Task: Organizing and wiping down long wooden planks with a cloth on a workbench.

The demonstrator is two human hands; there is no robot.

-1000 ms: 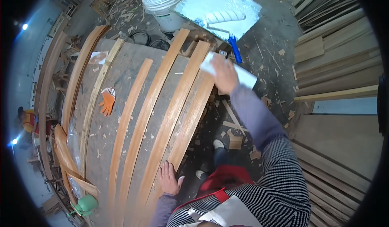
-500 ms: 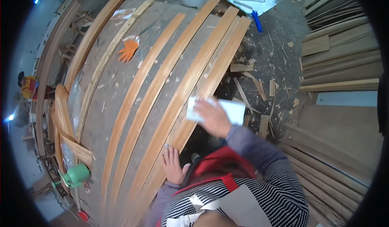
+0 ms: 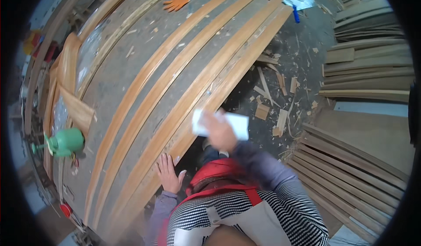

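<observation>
White rectangular sheet (image 3: 239, 125) under right hand (image 3: 218, 130), overlapping long wood strip (image 3: 243, 69).

We have the left hand (image 3: 169, 174) low, back upward, its fingers (image 3: 165, 161) pointing away from us and slightly apart, the thumb (image 3: 181, 176) jutting out to the right; the left forearm (image 3: 163, 207) rises from the lower edge. Our right hand (image 3: 220, 131) reaches farther forward — back up too, aimed ahead and leftward, too blurred to show how tightly it closes — and the right forearm (image 3: 259, 160) slants in from the lower right.
</observation>
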